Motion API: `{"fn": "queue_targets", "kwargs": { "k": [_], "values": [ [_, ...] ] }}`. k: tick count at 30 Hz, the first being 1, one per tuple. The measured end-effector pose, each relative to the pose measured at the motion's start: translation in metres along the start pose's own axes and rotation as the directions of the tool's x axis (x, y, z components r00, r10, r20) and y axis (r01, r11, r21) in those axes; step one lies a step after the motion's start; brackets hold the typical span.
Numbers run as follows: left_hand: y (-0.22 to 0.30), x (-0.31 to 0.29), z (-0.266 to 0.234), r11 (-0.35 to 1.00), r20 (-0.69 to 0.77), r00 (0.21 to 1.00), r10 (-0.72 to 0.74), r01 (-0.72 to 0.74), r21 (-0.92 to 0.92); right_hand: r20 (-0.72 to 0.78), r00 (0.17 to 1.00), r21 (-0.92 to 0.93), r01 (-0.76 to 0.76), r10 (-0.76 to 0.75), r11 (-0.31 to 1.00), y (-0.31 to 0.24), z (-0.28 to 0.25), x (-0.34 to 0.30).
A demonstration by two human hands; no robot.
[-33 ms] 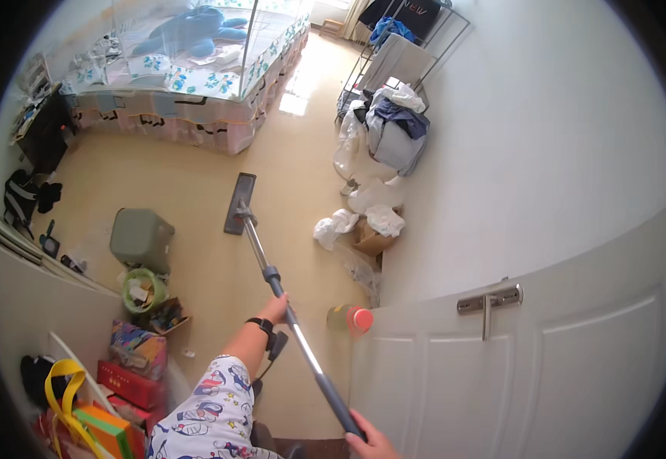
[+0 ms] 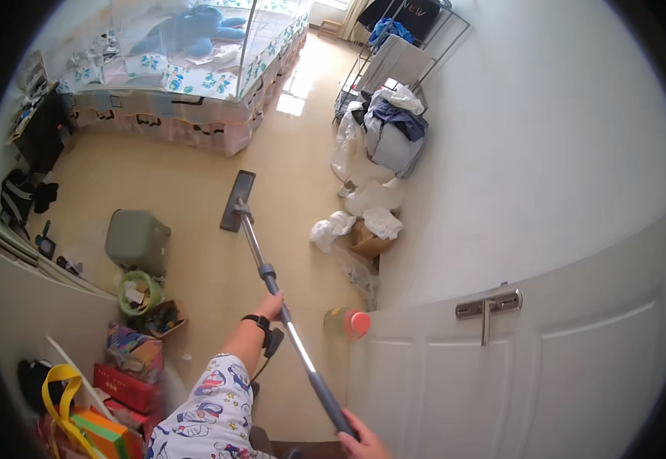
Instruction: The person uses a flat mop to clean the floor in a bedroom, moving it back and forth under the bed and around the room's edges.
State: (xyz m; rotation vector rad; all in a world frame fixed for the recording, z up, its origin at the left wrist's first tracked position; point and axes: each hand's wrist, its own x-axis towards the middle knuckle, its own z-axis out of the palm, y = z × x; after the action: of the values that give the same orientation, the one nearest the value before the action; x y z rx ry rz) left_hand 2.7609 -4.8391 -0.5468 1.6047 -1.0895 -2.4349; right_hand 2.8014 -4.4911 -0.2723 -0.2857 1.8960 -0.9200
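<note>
A flat mop (image 2: 294, 336) with a silver and grey pole slants from the lower middle up to the left. Its dark rectangular head (image 2: 238, 200) lies on the tiled floor, short of the bed. My left hand (image 2: 270, 306) is closed around the pole just below the grey collar, a black band on its wrist. Lower down, at the grey grip's end, my right hand (image 2: 363, 439) wraps the handle; part of that hand is cut off by the lower edge. A clear container with a pink lid (image 2: 359, 324) stands right of the pole, by the door.
Left are a grey-green stool (image 2: 135, 239), a green waste bin (image 2: 140, 293) and stacked bags and boxes (image 2: 126, 386). White plastic bags (image 2: 382, 223) and a clothes-laden rack (image 2: 398, 126) line the right wall. The bed (image 2: 164, 115) stands far left; a white door (image 2: 440, 375) lies near right.
The whole view has shifted slightly, moving most things a little left in the picture. Both hands keep their hold on the mop, and its head stays at nearly the same floor spot.
</note>
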Motion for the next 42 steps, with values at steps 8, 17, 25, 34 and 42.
{"fn": "queue_targets", "kwargs": {
  "k": [8,17,25,34,42],
  "values": [
    [-0.006,0.068,-0.011,0.858,-0.272,0.952,0.14,0.021,0.514,0.145,0.932,0.457,-0.361,0.333,0.813,-0.005,0.033,0.039],
    [-0.135,0.087,0.003,-0.493,-0.022,0.991,-0.133,-0.047,0.869,0.437,0.742,0.609,-0.66,0.509,0.44,0.038,-0.008,-0.057],
    [-0.393,-0.09,0.103,-0.676,-0.171,0.831,-0.529,-0.291,0.677,0.394,0.72,0.645,-0.659,0.572,0.386,0.263,-0.075,-0.269],
    [-0.627,-0.37,0.164,0.352,0.515,0.39,-0.763,-0.418,0.838,0.119,0.764,0.476,-0.604,0.634,0.639,0.407,-0.152,-0.606],
    [-0.624,-0.549,0.203,0.488,0.52,0.147,-0.842,0.621,0.614,-0.12,0.787,0.088,-0.599,0.605,0.796,0.383,-0.181,-0.748]
  ]
}}
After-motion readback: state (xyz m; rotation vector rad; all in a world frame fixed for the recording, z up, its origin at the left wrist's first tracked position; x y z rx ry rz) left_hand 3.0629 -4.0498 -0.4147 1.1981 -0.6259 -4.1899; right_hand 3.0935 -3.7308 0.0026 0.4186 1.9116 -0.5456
